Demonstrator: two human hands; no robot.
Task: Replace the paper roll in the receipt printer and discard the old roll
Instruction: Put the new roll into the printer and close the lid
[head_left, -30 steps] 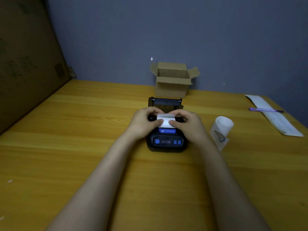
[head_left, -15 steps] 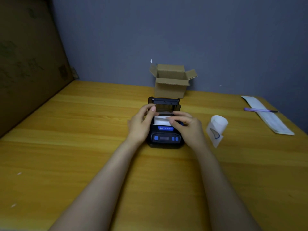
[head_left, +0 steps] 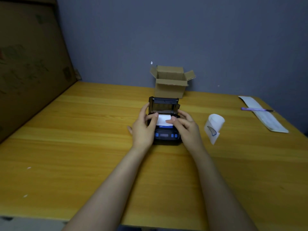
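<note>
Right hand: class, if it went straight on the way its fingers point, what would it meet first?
Most likely the printer's open lid, at its right edge; the right hand looks almost against it; depth is unclear.

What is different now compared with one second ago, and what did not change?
The left hand moved out to the left side of the printer, a finger up along the open lid; the right hand drew back rightward. Both thumbs touch the paper, now more exposed. Lid open, loose roll and box stayed put.
</note>
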